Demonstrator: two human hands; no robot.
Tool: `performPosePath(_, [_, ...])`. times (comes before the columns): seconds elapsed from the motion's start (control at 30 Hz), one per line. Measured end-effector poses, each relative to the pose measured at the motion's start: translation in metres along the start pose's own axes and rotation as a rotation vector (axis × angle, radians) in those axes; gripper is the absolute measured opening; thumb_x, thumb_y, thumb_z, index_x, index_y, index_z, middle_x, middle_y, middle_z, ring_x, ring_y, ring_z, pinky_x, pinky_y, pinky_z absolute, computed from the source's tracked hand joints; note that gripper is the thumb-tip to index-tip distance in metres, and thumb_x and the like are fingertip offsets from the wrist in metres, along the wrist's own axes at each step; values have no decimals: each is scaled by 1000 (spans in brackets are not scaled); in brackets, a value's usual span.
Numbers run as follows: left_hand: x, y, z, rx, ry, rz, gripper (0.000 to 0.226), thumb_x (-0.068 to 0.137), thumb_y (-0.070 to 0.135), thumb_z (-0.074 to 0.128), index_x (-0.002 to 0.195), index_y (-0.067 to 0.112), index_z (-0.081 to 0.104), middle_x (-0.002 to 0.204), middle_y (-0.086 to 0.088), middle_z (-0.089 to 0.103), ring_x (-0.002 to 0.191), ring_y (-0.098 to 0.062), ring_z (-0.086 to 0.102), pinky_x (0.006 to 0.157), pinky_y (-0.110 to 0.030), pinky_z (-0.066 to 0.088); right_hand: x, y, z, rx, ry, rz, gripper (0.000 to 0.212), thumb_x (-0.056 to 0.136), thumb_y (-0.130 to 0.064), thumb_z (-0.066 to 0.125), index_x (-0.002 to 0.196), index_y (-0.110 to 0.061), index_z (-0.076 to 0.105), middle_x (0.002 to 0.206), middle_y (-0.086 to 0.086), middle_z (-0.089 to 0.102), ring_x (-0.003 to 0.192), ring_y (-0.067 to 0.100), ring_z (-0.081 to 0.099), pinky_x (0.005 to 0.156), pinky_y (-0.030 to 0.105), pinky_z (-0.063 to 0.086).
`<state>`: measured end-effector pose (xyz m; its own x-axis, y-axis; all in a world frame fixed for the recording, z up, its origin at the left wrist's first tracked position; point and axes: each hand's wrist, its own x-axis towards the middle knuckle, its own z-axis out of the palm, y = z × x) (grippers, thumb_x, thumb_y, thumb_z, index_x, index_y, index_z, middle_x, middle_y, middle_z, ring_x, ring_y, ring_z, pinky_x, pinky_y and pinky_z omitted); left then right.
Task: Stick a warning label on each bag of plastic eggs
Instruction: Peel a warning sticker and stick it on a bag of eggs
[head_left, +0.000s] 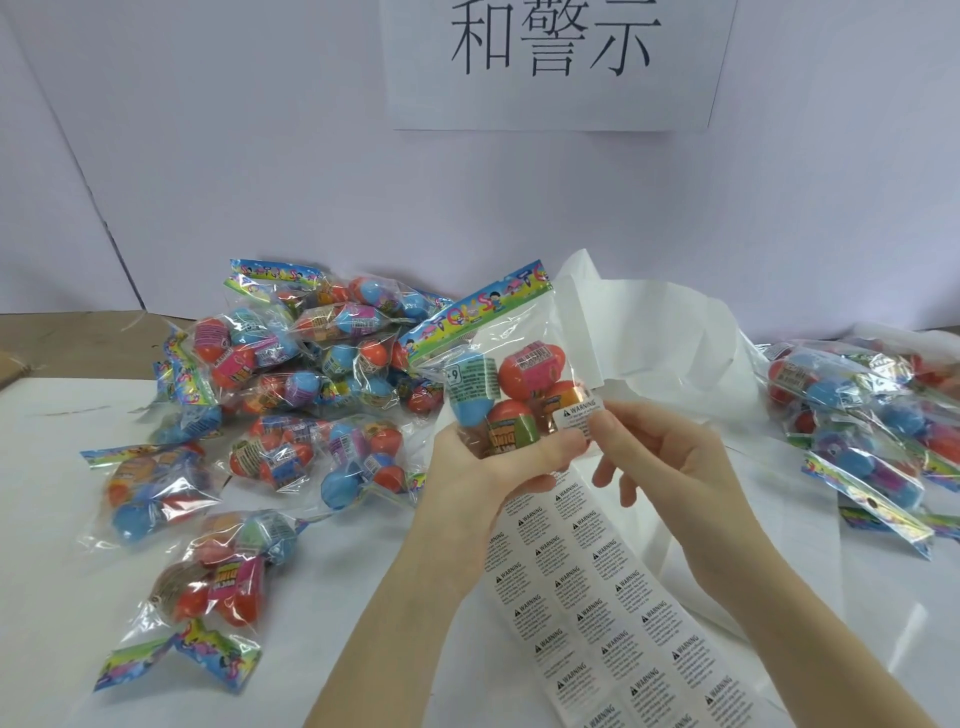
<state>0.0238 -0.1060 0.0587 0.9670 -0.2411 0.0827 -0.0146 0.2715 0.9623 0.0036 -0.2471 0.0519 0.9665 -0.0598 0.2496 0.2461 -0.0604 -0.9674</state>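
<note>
My left hand grips the lower end of a clear bag of plastic eggs and holds it upright above the table. Blue, red and orange eggs show through the film, under a colourful header card. A white warning label lies on the bag's lower right corner. My right hand pinches that corner, its thumb pressing on the label. Below both hands a long sheet of warning labels runs toward the near edge.
A heap of several egg bags covers the left half of the white table. More bags lie at the right edge. Crumpled white backing paper rises behind my hands. A printed sign hangs on the back wall.
</note>
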Motion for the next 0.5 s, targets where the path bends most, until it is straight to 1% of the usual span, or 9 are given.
performPosePath(0.07, [0,0,0,11,-7,-12,18,56,18,77,71,27,75,70,1,71,64,-7,64,55,-14,47,-1,-1,1,-1,-19,7,22,73,-46,60,82,-33,75,68,-8,68,57,4,54,49,14,40])
performPosePath(0.13, [-1,0,1,27,-13,-21,20,55,17,78,70,29,75,70,1,71,64,-7,65,55,-15,48,-2,-2,2,-3,-35,9,21,76,-45,59,78,-31,75,66,-8,67,56,5,53,49,14,40])
performPosePath(0.2, [-1,0,1,39,-14,-21,22,54,17,78,70,31,74,69,2,71,64,-8,65,55,-15,48,-2,-2,2,-5,-49,5,20,81,-44,64,73,-30,76,64,-7,66,56,6,53,49,14,39])
performPosePath(0.23, [-1,0,1,46,-14,-18,23,54,17,78,71,32,74,70,2,71,65,-8,66,55,-16,48,-2,-2,2,-1,-51,1,22,80,-45,64,71,-29,76,62,-6,66,55,7,52,49,13,39])
performPosePath(0.33, [0,1,0,48,-17,-19,26,53,15,78,72,32,74,72,-2,72,64,-10,66,53,-16,48,0,-2,2,40,-20,13,32,71,-48,55,64,-26,76,56,-4,65,51,6,53,47,14,38])
performPosePath(0.5, [-1,1,1,44,-29,-20,24,54,14,77,69,32,75,70,-1,72,61,-9,65,52,-16,47,0,-1,1,38,6,16,33,70,-49,54,60,-25,75,52,-4,63,48,6,53,46,13,38])
